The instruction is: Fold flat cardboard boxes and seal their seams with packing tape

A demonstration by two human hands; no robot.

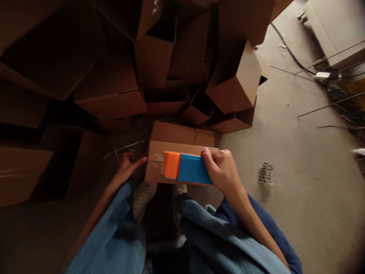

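A small brown cardboard box [159, 150] stands on the floor just in front of my knees. On its top lies a blue and orange tape dispenser [185, 167]. My right hand [221, 169] is closed on the blue end of the dispenser and presses it onto the box. At the box's left edge my left hand [128, 165] rests against the side, fingers curled, one finger pointing along the cardboard. My legs in blue jeans fill the bottom of the view.
A heap of assembled cardboard boxes [114, 87] rises behind and to the left. Bare concrete floor [299, 171] stretches to the right, with a small crumpled shiny scrap [265, 173]. Thin rods and a cable lie at the far right near a white object [333, 26].
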